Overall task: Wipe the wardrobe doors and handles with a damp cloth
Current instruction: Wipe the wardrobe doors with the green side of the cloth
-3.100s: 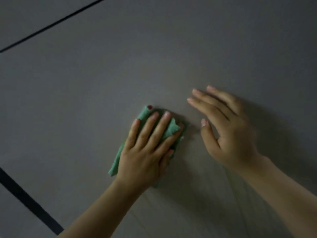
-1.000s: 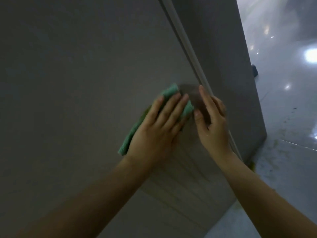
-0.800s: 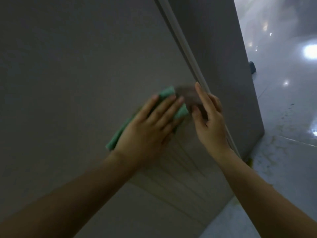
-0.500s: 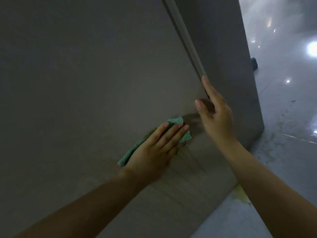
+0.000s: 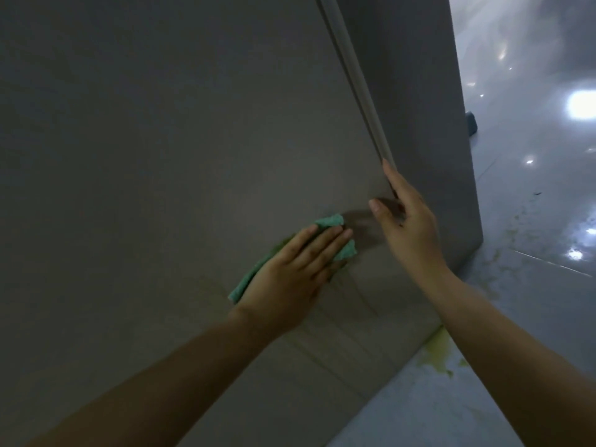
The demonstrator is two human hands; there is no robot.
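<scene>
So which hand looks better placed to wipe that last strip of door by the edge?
Probably the left hand: it lies flat on the green cloth, pressing it to the door. The right hand has no cloth and rests at the door's edge trim.

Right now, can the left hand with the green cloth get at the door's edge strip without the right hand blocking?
Probably not directly. The right hand rests against the edge strip, between it and the green cloth pressed flat under the left hand. The strip above the right fingertips looks free.
</scene>
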